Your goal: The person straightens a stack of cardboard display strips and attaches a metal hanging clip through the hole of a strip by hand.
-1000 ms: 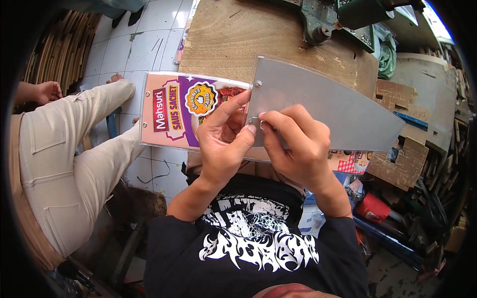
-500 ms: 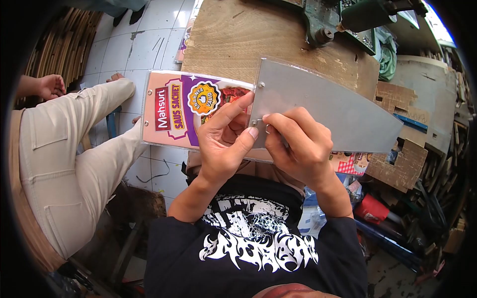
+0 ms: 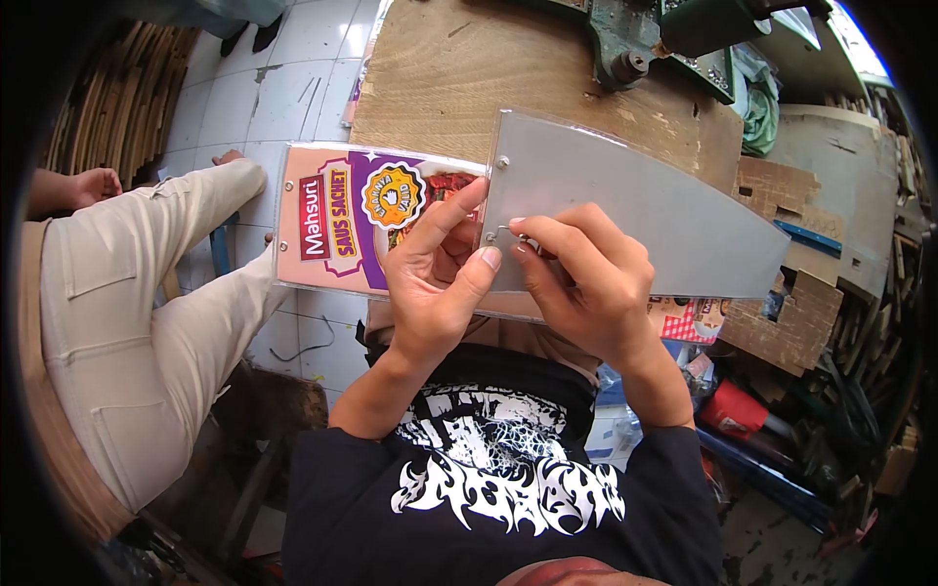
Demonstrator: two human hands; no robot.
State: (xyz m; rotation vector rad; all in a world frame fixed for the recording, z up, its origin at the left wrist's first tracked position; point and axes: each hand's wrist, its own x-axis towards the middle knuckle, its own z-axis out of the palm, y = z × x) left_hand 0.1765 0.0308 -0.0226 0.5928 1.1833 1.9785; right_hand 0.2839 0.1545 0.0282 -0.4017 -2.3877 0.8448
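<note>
A grey plastic-covered panel (image 3: 625, 195) with metal eyelets along its left edge lies across the front of the wooden table. Beside it, partly under my left hand, is a printed sauce sachet panel (image 3: 332, 215), also with eyelets along its left edge. My left hand (image 3: 435, 273) grips the grey panel's left edge, its thumb close to the lower eyelet (image 3: 490, 237) and its index finger stretched along the edge. Between thumb and index finger, my right hand (image 3: 586, 269) pinches a small bent metal wire ring (image 3: 505, 228), whose end is near that eyelet.
A green metal press (image 3: 635, 59) stands on the far side of the wooden table (image 3: 459, 78). At left sits another person in beige trousers (image 3: 117, 313), one hand (image 3: 96, 186) resting near the leg. Cut boards (image 3: 782, 215) and stacked wood strips (image 3: 127, 88) flank the space.
The wire ring has turned in my right fingers, and its end has shifted left. Both panels and my left hand have moved slightly left.
</note>
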